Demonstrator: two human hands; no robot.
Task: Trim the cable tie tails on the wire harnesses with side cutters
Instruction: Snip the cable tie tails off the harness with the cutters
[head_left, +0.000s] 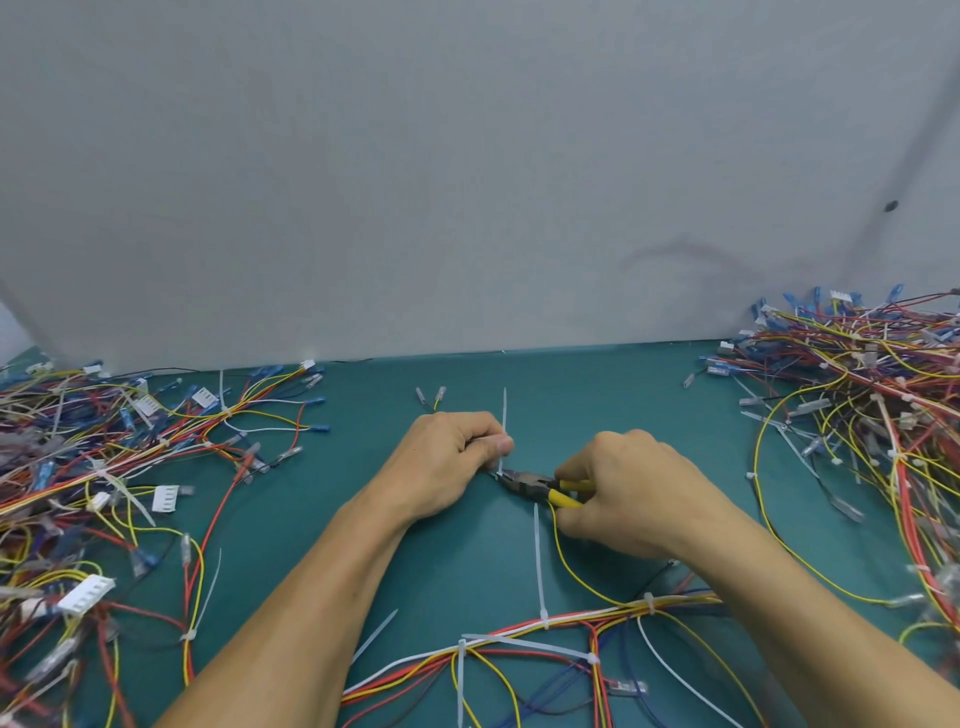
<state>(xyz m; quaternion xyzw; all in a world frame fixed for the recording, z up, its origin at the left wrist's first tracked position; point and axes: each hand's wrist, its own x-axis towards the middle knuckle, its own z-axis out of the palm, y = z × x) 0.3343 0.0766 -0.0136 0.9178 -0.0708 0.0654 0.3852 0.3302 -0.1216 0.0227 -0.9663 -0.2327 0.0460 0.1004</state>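
Note:
My left hand (449, 462) pinches a wire bundle at a white cable tie whose tail (504, 415) stands straight up from my fingers. My right hand (618, 488) grips the yellow handles of the side cutters (540, 486). The dark jaws point left and sit at the foot of that tail, just under my left thumb. A harness (519, 639) of red, yellow and white wires runs across the near part of the green mat, with several long white tie tails (540, 566) sticking out of it.
Tangled piles of harnesses with blue terminals and white connectors lie at the left (104, 467) and at the right (872, 395). A grey wall (467, 182) closes off the back of the green mat (597, 395). A loose tie (374, 636) lies near my left forearm.

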